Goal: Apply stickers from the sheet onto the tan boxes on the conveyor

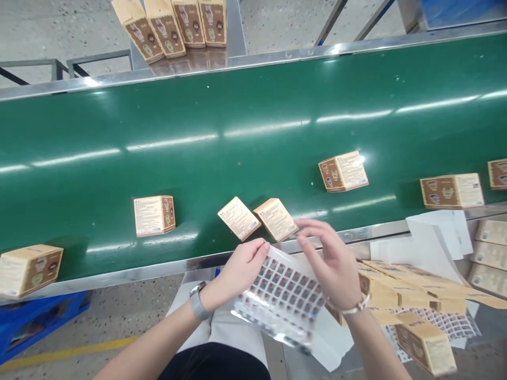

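Green belt (237, 169) runs just beyond the grip, two boxes (276, 220) lying on its near side. From where I watch, the left hand (247, 266) pinches the sheet (289, 290) at a far corner, and it hangs down and rightward from there, long axis hard to tell. Nearer its right edge, the right hand (335, 264) arches, fingers spread; I cannot tell whether it touches.

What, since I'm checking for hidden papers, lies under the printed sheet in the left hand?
Below the printed sheet, pale trousers show past its lower left and white paper past its lower right. Whatever its middle covers cannot be seen.
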The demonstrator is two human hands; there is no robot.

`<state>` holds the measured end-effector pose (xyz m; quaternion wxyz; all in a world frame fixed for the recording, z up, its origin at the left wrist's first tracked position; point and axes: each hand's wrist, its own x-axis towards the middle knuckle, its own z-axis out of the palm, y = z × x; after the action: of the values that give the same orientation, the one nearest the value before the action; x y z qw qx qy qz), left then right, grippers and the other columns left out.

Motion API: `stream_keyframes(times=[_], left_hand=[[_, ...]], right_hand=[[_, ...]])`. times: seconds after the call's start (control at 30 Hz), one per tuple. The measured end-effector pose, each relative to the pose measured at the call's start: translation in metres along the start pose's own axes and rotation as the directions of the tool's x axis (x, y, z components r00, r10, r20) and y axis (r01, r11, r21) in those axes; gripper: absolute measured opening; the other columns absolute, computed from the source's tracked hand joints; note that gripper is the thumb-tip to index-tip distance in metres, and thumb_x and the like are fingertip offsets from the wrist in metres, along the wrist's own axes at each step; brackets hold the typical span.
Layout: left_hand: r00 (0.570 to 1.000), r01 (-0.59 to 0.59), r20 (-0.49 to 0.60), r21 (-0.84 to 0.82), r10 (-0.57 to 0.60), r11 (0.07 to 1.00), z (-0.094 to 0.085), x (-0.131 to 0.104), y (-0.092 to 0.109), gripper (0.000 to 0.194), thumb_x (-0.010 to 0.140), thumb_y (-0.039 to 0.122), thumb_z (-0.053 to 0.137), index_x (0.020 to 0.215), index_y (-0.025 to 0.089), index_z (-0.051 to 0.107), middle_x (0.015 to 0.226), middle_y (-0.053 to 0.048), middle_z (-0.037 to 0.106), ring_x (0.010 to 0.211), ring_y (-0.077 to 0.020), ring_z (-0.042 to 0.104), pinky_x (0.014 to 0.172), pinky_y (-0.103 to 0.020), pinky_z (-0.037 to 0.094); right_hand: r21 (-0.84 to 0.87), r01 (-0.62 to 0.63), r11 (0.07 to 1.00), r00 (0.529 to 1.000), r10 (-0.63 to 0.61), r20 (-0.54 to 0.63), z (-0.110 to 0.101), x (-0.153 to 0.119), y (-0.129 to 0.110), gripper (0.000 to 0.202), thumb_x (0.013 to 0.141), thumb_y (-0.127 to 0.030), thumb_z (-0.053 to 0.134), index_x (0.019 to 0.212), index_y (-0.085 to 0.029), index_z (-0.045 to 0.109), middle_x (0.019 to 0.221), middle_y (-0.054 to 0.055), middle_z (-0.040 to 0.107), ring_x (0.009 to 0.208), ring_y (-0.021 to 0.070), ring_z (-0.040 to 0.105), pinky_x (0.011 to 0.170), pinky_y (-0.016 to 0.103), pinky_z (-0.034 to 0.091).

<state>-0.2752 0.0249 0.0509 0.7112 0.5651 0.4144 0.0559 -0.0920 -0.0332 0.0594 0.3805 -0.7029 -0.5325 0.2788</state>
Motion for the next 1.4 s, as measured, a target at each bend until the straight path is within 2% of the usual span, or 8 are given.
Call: stream_keyframes(times=[0.1, 0.3, 0.7, 0.9, 1.1, 1.2, 1.27, 1.4], left_hand=[[0.993, -0.087, 0.095, 0.108, 0.077, 0.990, 0.001, 0.000, -0.009, 0.033, 0.099, 0.033, 0.039, 0.068, 0.023, 0.043, 0.100, -0.008, 0.069, 0.090, -0.0228, 0.062, 0.082, -0.036, 0.049], [0.962, -0.207, 0.229, 0.273, 0.146, 0.939, 0.016, 0.019, -0.024, 0.033, 0.097, 0.024, 0.040, 0.065, 0.023, 0.046, 0.157, -0.003, 0.043, 0.106, -0.0279, 0.061, 0.095, -0.047, 0.048], [0.945, -0.267, 0.283, 0.378, 0.164, 0.887, 0.031, 0.041, -0.018, 0.039, 0.099, 0.024, 0.038, 0.060, 0.022, 0.042, 0.159, 0.003, 0.039, 0.100, -0.0253, 0.064, 0.087, -0.043, 0.053], [0.940, -0.278, 0.287, 0.329, 0.185, 0.903, 0.039, 0.054, -0.017, 0.038, 0.096, 0.022, 0.043, 0.058, 0.022, 0.040, 0.150, 0.000, 0.052, 0.080, -0.0202, 0.063, 0.072, -0.036, 0.052], [0.954, -0.234, 0.239, 0.226, 0.179, 0.946, 0.034, 0.050, -0.005, 0.036, 0.096, 0.025, 0.045, 0.060, 0.021, 0.040, 0.094, -0.002, 0.073, 0.062, -0.0154, 0.055, 0.060, -0.028, 0.041], [0.977, -0.169, 0.155, 0.155, 0.145, 0.973, 0.022, 0.038, 0.002, 0.038, 0.098, 0.033, 0.042, 0.062, 0.021, 0.038, 0.059, 0.004, 0.048, 0.054, -0.0133, 0.043, 0.054, -0.026, 0.032], [0.989, -0.125, 0.091, 0.098, 0.116, 0.987, 0.012, 0.030, 0.006, 0.040, 0.099, 0.040, 0.039, 0.064, 0.021, 0.035, 0.058, 0.005, 0.037, 0.054, -0.0121, 0.037, 0.052, -0.025, 0.029], [0.996, -0.088, 0.034, 0.015, 0.088, 0.996, -0.003, 0.016, 0.014, 0.037, 0.100, 0.044, 0.032, 0.072, 0.021, 0.041, 0.067, 0.004, 0.041, 0.061, -0.0128, 0.040, 0.057, -0.024, 0.033]], right_hand=[[0.175, -0.293, 0.940, 0.955, 0.294, 0.021, 0.005, 0.018, 0.036, 0.026, 0.088, -0.048, 0.062, 0.086, -0.022, 0.064, 0.116, 0.014, 0.070, 0.098, 0.0250, 0.069, 0.082, 0.044, 0.057], [0.201, -0.363, 0.910, 0.931, 0.361, 0.049, 0.022, 0.032, 0.084, 0.043, 0.081, -0.064, 0.063, 0.079, -0.022, 0.060, 0.108, 0.012, 0.074, 0.086, 0.0215, 0.070, 0.075, 0.038, 0.057], [0.018, -0.328, 0.945, 0.931, 0.326, -0.163, 0.016, 0.030, 0.091, 0.031, 0.078, -0.053, 0.063, 0.082, -0.023, 0.058, 0.099, 0.012, 0.071, 0.092, 0.0273, 0.066, 0.087, 0.048, 0.051], [0.010, -0.391, 0.920, 0.856, 0.368, -0.362, 0.019, 0.038, 0.104, 0.037, 0.079, -0.045, 0.063, 0.105, -0.023, 0.049, 0.092, 0.006, 0.069, 0.074, 0.0211, 0.068, 0.070, 0.037, 0.054], [-0.003, -0.384, 0.923, 0.827, 0.343, -0.445, -0.005, 0.051, 0.089, 0.031, 0.081, -0.047, 0.059, 0.098, -0.022, 0.054, 0.097, 0.010, 0.069, 0.089, 0.0241, 0.069, 0.083, 0.043, 0.054], [-0.011, -0.339, 0.941, 0.895, 0.319, -0.313, -0.022, 0.034, 0.049, 0.028, 0.082, -0.048, 0.062, 0.094, -0.023, 0.062, 0.096, 0.009, 0.071, 0.090, 0.0250, 0.069, 0.087, 0.044, 0.054], [0.013, -0.272, 0.962, 0.962, 0.272, 0.000, -0.024, 0.018, 0.021, 0.023, 0.086, -0.045, 0.063, 0.095, -0.024, 0.066, 0.090, 0.006, 0.074, 0.081, 0.0228, 0.071, 0.078, 0.039, 0.057], [-0.025, -0.088, 0.996, 0.949, 0.091, 0.301, -0.010, -0.005, -0.010, 0.013, 0.092, -0.033, 0.059, 0.097, -0.024, 0.067, 0.092, 0.005, 0.075, 0.079, 0.0217, 0.071, 0.072, 0.035, 0.059]])
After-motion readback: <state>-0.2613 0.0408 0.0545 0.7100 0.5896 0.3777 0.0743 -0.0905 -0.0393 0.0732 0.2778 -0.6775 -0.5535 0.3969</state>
